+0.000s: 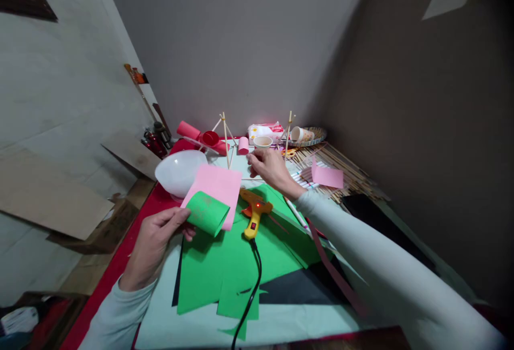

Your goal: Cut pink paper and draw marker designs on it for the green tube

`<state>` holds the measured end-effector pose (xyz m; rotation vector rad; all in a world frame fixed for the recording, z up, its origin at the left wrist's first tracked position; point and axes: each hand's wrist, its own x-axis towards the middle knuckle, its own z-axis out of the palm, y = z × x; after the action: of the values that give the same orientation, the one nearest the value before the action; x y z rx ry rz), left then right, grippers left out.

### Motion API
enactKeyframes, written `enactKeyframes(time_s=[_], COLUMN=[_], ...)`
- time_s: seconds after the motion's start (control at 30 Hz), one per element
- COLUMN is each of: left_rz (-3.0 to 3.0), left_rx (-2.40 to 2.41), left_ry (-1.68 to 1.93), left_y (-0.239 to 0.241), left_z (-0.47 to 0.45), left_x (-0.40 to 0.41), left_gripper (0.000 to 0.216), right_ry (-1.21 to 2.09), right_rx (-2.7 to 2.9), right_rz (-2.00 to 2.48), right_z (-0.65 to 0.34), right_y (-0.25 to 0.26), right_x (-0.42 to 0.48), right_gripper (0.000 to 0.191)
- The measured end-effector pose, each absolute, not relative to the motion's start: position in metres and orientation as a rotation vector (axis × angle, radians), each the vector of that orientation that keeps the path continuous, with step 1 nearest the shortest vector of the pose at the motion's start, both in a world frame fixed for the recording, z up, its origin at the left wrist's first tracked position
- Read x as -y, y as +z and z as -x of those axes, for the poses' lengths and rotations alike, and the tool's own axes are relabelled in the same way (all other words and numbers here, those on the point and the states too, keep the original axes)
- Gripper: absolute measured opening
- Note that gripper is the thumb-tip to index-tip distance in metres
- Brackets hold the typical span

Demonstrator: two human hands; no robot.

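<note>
My left hand (163, 237) pinches the edge of a curled green paper tube (209, 212) above the table. Just behind the tube is a pink paper sheet (220, 187). Over the far middle of the table, my right hand (270, 167) has its fingers curled together near a white paper bowl (263, 142); what they hold, if anything, is hidden. A yellow-orange glue gun (254, 213) with a red light and black cord lies between my arms on green paper sheets (225, 275).
A white balloon-like shape (180, 172) sits at the left. Behind stand stick tripods (225, 141), red paper rolls (188, 130), a small pink roll (243, 145) and a tissue pack (265, 131). Wooden sticks (353, 173), markers (303, 179) and a folded pink paper (329, 177) lie right.
</note>
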<state>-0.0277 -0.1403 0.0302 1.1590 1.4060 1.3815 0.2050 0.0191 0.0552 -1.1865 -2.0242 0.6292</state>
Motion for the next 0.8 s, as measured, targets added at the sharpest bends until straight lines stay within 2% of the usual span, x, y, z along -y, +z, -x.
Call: enactKeyframes(time_s=[0.1, 0.23, 0.37, 0.63, 0.8], left_rz=[-1.057, -0.934, -0.813, -1.221, -0.886], left_rx=[-1.367, -1.329, -1.26, -1.562, -1.324], left_ry=[1.433, 1.465, 1.45, 1.234, 1.325], left_y=[0.028, 0.027, 0.023, 0.016, 0.021], left_z=[0.031, 0.031, 0.036, 0.054, 0.074], left_x=[0.141, 0.143, 0.138, 0.131, 0.146], left_gripper=[0.039, 0.035, 0.028, 0.026, 0.026], right_ry=[0.747, 0.845, 0.862, 0.73, 0.683], right_rx=[2.067, 2.235, 2.415, 2.527, 2.423], right_rz=[1.198, 1.054, 0.915, 0.973, 1.054], right_z=[-0.201, -0.192, -0.178, -0.165, -0.194], right_y=[0.052, 0.053, 0.055, 0.036, 0.04], right_x=[-0.042, -0.037, -0.023, -0.035, -0.036], right_gripper=[0.03, 0.038, 0.03, 0.026, 0.022])
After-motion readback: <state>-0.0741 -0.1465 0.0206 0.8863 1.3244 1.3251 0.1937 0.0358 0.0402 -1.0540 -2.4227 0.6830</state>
